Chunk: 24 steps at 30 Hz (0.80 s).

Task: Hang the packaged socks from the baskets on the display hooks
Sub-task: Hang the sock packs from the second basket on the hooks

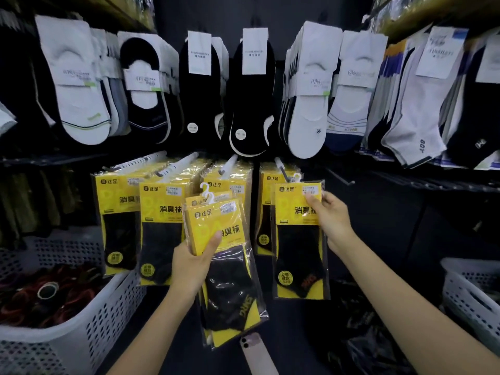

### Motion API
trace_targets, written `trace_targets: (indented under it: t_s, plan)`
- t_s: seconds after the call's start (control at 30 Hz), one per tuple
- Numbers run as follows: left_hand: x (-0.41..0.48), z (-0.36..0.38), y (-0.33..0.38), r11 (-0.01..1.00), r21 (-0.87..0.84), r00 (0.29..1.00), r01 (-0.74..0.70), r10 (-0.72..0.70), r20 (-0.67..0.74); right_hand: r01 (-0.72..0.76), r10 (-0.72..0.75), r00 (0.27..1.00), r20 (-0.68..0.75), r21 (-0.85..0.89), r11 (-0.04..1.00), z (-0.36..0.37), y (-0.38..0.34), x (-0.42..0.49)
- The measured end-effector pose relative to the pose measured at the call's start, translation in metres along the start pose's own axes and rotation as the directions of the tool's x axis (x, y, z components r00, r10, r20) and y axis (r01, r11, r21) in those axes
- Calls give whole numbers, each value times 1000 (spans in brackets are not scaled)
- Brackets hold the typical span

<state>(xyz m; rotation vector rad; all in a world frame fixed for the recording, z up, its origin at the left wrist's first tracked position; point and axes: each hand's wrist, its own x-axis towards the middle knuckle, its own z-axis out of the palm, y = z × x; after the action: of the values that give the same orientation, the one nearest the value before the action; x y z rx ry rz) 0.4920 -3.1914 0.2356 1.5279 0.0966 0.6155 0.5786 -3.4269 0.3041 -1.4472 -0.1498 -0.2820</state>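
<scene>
Head view: the left hand (193,262), its arm rising from the bottom centre, grips a stack of sock packs (230,280) in the lower middle, thumb laid across the yellow card. Right of centre, the right hand (328,220), forearm stretched from the lower right, pinches the top corner of another sock pack (297,247), its hanger just beside a display hook (281,170).

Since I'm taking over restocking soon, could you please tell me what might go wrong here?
The right hand pinches only the top corner of the sock pack, so its hanger may miss or slip off the display hook. The left hand grips several stacked packs; slippery ones could slide out onto the phone below.
</scene>
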Motion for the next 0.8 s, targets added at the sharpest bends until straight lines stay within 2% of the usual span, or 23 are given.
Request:
trace_targets:
  t_s: [0.1,0.2,0.3,0.4,0.53,0.6,0.67,0.73,0.8]
  plan:
    - [7,-2,0,1000,-6,1000,-6,6,-11,44,-42,997,59,-33,998,14,4,13]
    - [10,-4,-1,1000,-6,1000,8,-9,-16,10,-10,1000,26,-27,1000,23,17,27]
    - [13,-4,-1,1000,-8,999,28,-28,-26,-62,54,994,-95,-77,995,29,31,47]
    - [14,-3,-1,999,-12,998,48,-48,-37,-182,150,949,-276,-94,979,31,45,62]
    - [13,0,-2,998,-24,997,64,-65,-36,-215,148,881,-449,-103,971,27,61,51]
    - [11,2,-3,997,-31,997,68,-69,-26,-188,143,928,-344,-99,977,29,64,34]
    - [8,5,-3,996,-50,997,75,-75,-7,-164,157,983,-93,-70,984,35,59,9]
    - [4,11,-2,994,-66,996,84,-83,17,-118,131,979,157,-87,989,43,50,-20]
    - [0,17,-2,995,-59,997,77,-76,25,-45,73,952,298,-102,994,49,44,-45]
